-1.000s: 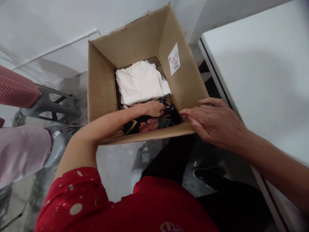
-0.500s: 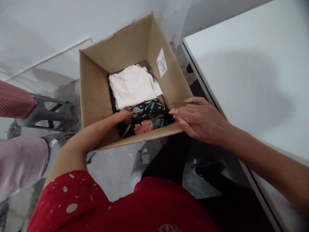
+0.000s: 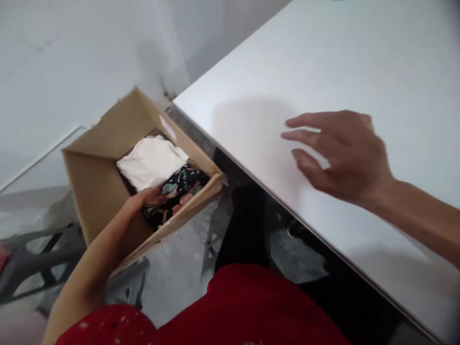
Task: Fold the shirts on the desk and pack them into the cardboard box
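Observation:
A cardboard box point(image 3: 97, 196) stands open at the left, with a folded white garment point(image 3: 151, 160) lying inside toward the back. Beside it, along the near side, is a black floral garment point(image 3: 187, 179) with green and pink shapes. My left hand point(image 3: 153, 195) reaches into the box and rests on the floral garment, its fingers stretched over the cloth and slightly blurred. Over the white tabletop point(image 3: 323, 57) hangs my right hand point(image 3: 345, 153), fingers apart and bent, holding nothing. It casts a soft shadow on that surface.
The table's edge runs diagonally close by the box's right corner. Grey plastic stools point(image 3: 39, 258) stand on the floor at the lower left, and a white wall point(image 3: 72, 57) rises behind the box.
My right hand has left the box's right corner and moved over the white table. The view has swung right, so the box sits farther left. My left hand stays at the floral garment.

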`<state>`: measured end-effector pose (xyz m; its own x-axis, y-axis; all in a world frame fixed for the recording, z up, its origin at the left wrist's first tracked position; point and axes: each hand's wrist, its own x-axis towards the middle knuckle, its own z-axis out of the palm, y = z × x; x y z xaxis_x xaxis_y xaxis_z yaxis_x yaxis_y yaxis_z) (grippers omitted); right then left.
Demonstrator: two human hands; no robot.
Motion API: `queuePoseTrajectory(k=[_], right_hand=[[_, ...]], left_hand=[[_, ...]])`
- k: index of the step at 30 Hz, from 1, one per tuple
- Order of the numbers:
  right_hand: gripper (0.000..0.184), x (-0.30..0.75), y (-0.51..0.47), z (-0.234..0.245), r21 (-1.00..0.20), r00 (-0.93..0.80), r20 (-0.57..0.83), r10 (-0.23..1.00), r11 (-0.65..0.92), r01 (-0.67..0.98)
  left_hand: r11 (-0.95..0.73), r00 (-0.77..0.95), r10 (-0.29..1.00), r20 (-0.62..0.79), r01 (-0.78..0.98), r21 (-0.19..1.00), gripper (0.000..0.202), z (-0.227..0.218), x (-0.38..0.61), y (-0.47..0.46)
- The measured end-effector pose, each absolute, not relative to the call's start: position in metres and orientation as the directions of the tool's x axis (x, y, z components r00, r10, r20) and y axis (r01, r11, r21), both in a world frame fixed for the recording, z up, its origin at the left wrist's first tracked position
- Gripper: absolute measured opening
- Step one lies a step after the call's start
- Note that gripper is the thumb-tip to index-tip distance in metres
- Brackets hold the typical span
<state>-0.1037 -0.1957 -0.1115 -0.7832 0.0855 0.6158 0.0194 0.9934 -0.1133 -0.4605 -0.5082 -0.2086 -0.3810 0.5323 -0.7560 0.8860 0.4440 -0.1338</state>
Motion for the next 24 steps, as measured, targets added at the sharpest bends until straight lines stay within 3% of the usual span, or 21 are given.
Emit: queuePoseTrajectory(k=[2,6,9,11,14,16,19,21,24], right_hand=[[0.034,-0.047,-0.178,-0.105,-0.121,-0.765,0.600,0.233,0.972,0.201],[0.048,0.073,-0.164,-0.101,-0.158,-0.659,0.517,0.547,0.817,0.554],[0.050,0.156,-0.169,-0.115,-0.193,-0.500,0.520,0.693,0.665,0.722],[0.044,0.200,-0.181,-0.130,-0.253,-0.351,0.555,0.754,0.555,0.792],[0.028,0.241,-0.204,-0.151,-0.403,-0.107,0.596,0.796,0.411,0.817],[0.024,0.253,-0.212,-0.161,-0.377,-0.057,0.605,0.794,0.349,0.858],[0.031,0.260,-0.207,-0.166,-0.454,0.023,0.549,0.835,0.275,0.848],[0.032,0.261,-0.202,-0.164,-0.494,0.034,0.529,0.848,0.275,0.825],[0.031,0.259,-0.200,-0.161,-0.524,-0.013,0.523,0.852,0.334,0.784]], left_hand=[[0.416,-0.493,0.535,-0.686,0.860,-0.294,0.040,-0.172,-0.467,-0.492],[0.393,-0.600,0.647,-0.471,0.792,-0.468,0.059,-0.086,-0.464,-0.448],[0.446,-0.602,0.763,-0.236,0.754,-0.482,0.067,-0.034,-0.440,-0.396],[0.416,-0.503,0.854,-0.132,0.814,-0.405,0.062,-0.015,-0.415,-0.354],[0.223,-0.242,0.967,-0.078,0.954,-0.200,0.056,-0.008,-0.369,-0.279],[0.079,-0.081,0.996,-0.046,0.996,-0.051,0.049,-0.017,-0.328,-0.224],[-0.091,0.081,0.994,0.074,0.986,0.141,0.040,-0.044,-0.248,-0.148],[-0.236,0.168,0.951,0.261,0.938,0.255,0.050,-0.068,-0.192,-0.109],[-0.392,0.292,0.899,0.326,0.868,0.305,0.060,-0.104,-0.124,-0.077]])
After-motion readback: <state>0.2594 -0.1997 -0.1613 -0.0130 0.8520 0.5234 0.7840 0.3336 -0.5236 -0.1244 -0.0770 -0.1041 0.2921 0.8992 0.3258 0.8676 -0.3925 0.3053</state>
